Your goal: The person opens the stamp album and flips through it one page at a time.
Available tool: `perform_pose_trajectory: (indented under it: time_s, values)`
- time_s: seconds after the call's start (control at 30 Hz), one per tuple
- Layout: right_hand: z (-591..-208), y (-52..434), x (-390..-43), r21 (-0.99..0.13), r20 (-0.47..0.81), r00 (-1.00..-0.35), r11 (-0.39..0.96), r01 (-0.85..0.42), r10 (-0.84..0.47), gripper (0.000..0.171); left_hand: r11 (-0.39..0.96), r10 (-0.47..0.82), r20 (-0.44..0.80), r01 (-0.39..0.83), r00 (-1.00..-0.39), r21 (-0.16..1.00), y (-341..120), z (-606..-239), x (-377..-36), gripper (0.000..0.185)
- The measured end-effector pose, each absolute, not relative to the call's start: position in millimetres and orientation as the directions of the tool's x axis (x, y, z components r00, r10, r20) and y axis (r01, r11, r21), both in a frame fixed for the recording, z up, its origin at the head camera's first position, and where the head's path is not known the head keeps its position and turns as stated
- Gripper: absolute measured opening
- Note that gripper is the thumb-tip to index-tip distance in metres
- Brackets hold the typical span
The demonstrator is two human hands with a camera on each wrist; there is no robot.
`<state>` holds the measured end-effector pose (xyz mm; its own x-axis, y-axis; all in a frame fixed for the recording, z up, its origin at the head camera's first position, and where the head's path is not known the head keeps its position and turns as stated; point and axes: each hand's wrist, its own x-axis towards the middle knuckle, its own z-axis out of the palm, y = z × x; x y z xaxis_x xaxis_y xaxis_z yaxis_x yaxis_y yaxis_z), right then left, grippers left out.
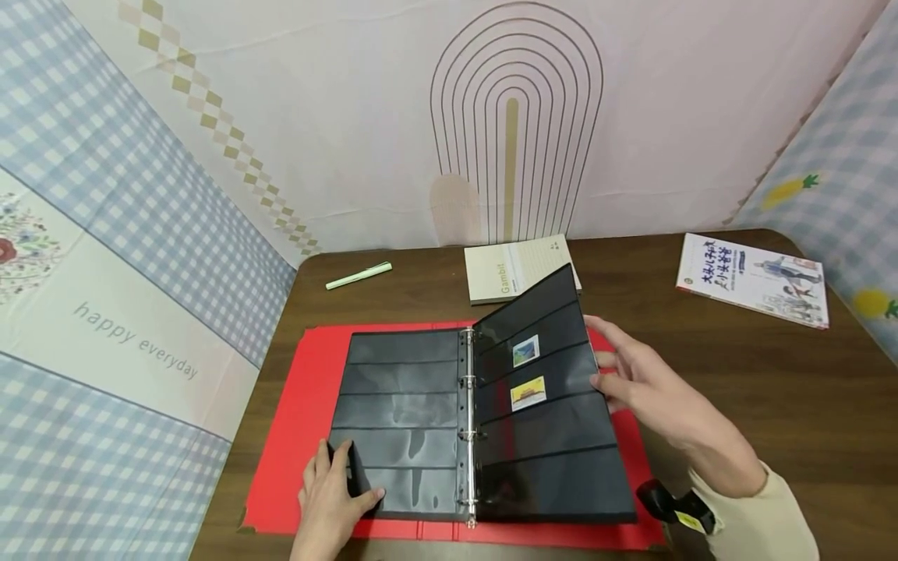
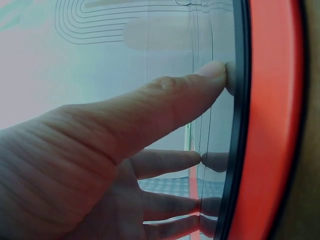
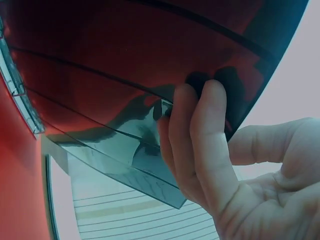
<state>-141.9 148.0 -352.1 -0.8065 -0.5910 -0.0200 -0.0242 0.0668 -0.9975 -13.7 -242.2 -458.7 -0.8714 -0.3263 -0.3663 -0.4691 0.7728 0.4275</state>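
**Head view: two hands on an open ring binder**

Head camera looks down on a brown table (image 1: 772, 405) set against cloth walls. Largest on it is a red binder (image 1: 288, 436), lying open at the near edge, left of the middle. Its black pocket pages fill both halves, with the metal rings (image 1: 468, 421) running down the spine.

Left page (image 1: 403, 413) lies flat. Right page (image 1: 547, 405) is lifted, its outer edge raised and tilted toward the far edge. Two stamps sit in its pockets: a blue-green stamp (image 1: 525, 351) above and a yellow stamp (image 1: 528, 393) just below it.

Right hand (image 1: 648, 386) grips the raised page at its outer edge, fingers behind and thumb in front; the right wrist view shows the fingertips (image 3: 200, 100) curled onto the dark sheet. Left hand (image 1: 333, 499) rests on the near left corner of the flat page, fingers straight and spread, pressing the sheet; the left wrist view shows the fingertips (image 2: 215, 75) touching the glossy surface. The hands are well apart, one on each half.

Near the far right corner lies a book (image 1: 754, 279). A notebook (image 1: 505, 269) sits at the far edge, just behind the lifted page. A green pen (image 1: 358, 275) lies toward the far left corner.
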Motion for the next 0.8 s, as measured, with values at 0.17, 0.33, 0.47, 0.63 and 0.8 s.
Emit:
perform_pose_trajectory:
  time_s: [0.17,0.33,0.47,0.63,0.8]
  values:
    - [-344.4,143.4,-142.0,-0.996,-0.027,-0.813,0.087,-0.029,-0.582,0.069,0.773,-0.330,-0.371,-0.474,-0.868,0.422,-242.5,-458.4,-15.3,0.092]
    - [-337.2,140.1,-141.9,-0.992,-0.055,-0.825,0.127,-0.021,-0.562,0.070,0.778,-0.326,-0.368,-0.468,-0.871,0.419,-242.1,-457.8,-14.9,0.092]
    - [-332.0,136.7,-144.4,-0.991,-0.064,-0.824,0.130,-0.012,-0.563,0.071,0.774,-0.330,-0.370,-0.474,-0.868,0.420,-241.9,-457.8,-14.8,0.092]
    - [-326.7,129.9,-147.8,-0.992,-0.055,-0.809,0.125,-0.023,-0.585,0.071,0.765,-0.336,-0.366,-0.478,-0.868,0.432,-241.8,-458.4,-13.9,0.092]
    - [-322.9,121.6,-149.0,-0.994,-0.033,-0.790,0.106,-0.041,-0.612,0.070,0.759,-0.336,-0.350,-0.471,-0.874,0.449,-242.1,-459.1,-11.9,0.092]
